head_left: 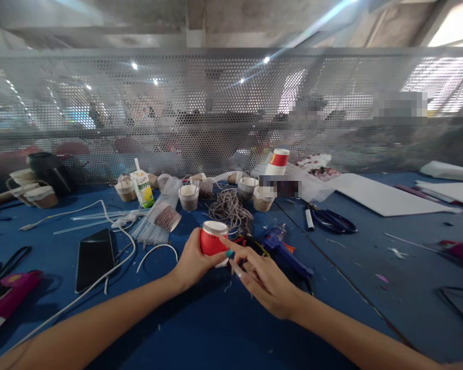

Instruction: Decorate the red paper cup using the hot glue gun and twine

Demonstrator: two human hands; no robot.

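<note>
My left hand (195,259) is closed around a small red paper cup (213,241), held upright above the blue table. A greyish band runs around the cup's rim, and its white base shows below. From the right, my right hand (266,280) reaches to the cup. Its index finger lies against the cup's side just under the rim, its thumb is apart from that finger, and the other fingers are bent. No object shows between its fingers. Behind the cup lies a tangled heap of grey-brown cord (231,209). A blue glue gun (287,252) rests right of it.
Several small cord-wrapped cups, among them a white-lined cup (188,197), stand farther back. A phone (95,259) and a white cable (116,266) lie left. Dark-handled scissors (334,220) and white sheets (386,195) lie right. A drink carton (142,189) and stacked paper cups (278,160) stand before a perforated metal screen (208,118).
</note>
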